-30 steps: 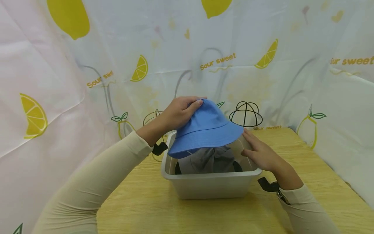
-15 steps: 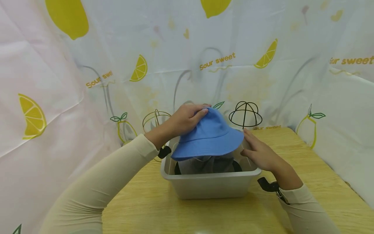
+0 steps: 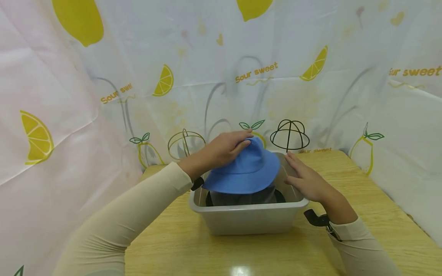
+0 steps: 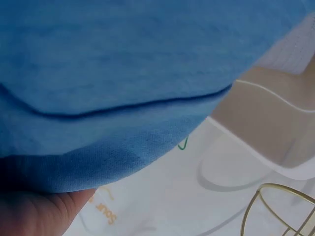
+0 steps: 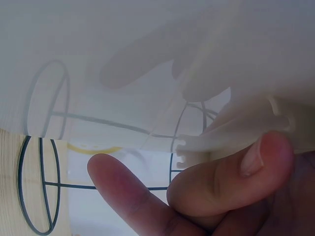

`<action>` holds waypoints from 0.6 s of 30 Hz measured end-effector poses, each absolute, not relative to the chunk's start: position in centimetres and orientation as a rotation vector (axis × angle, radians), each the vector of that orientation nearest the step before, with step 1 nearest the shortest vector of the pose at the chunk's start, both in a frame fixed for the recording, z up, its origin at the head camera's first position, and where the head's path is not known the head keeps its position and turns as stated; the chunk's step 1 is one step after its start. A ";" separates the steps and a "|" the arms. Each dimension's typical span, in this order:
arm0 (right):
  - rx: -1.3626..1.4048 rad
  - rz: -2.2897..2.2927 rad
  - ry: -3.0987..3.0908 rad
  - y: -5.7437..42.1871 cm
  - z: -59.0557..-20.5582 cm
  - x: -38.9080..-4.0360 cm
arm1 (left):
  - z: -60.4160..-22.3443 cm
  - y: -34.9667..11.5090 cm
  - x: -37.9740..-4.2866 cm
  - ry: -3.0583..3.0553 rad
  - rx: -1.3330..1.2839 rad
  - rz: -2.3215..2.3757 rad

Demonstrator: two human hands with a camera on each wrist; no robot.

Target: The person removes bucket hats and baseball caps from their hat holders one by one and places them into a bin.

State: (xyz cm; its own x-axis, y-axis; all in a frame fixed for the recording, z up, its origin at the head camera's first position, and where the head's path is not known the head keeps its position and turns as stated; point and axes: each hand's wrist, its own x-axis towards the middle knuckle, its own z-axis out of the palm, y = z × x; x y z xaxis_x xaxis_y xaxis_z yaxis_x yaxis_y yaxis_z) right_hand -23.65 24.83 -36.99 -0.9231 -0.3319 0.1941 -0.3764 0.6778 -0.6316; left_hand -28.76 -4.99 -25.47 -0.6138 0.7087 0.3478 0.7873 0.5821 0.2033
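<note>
A blue bucket hat [image 3: 241, 183] is held by the top of its crown in my left hand [image 3: 222, 149], thumb on the near side. The hat is partly inside a light grey plastic bin [image 3: 248, 220], over a grey cloth hat [image 3: 238, 199] with black parts at its sides. How far the two hats touch is hidden. In the left wrist view, blue cloth [image 4: 123, 64] fills much of the picture. My right hand [image 3: 310, 186] lies beside the bin's right wall with its index finger fairly straight. The right wrist view shows its fingers reflected in the wall, apart from it.
Behind the bin stand a gold wire hat stand [image 3: 186, 143] at left and a black wire hat stand [image 3: 289, 140] at right. The wooden table [image 3: 193, 253] meets a lemon-printed curtain [image 3: 207, 46] at the back and sides.
My left hand has lowered the blue bucket hat into the bin, moving slightly right and down. The grey hat is now more covered. My right hand has hardly moved.
</note>
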 end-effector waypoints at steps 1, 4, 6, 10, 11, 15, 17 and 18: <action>0.594 1.082 -2.820 24.8 -37.0 -23.6 | -25.6 -4.9 -28.8 -2.591 -1.252 -0.482; 0.598 1.093 -2.816 24.8 -37.0 -23.6 | -25.8 -4.8 -28.8 -2.621 -1.268 -0.435; 0.601 1.094 -2.813 24.8 -36.9 -23.6 | -26.0 -4.8 -28.7 -2.659 -1.271 -0.412; 0.595 1.094 -2.819 24.8 -36.9 -23.6 | -26.4 -4.8 -28.6 -2.776 -1.280 -0.388; 0.592 1.093 -2.822 24.8 -36.9 -23.6 | -26.5 -4.8 -28.5 -2.806 -1.279 -0.387; 0.589 1.093 -2.826 24.9 -37.1 -23.7 | -26.8 -4.8 -28.2 -2.917 -1.254 -0.378; 0.588 1.094 -2.827 24.9 -37.2 -23.8 | -26.8 -4.9 -28.0 -2.970 -1.232 -0.336; 0.587 1.091 -2.828 24.9 -37.2 -23.8 | -26.8 -4.9 -28.0 -2.993 -1.222 -0.304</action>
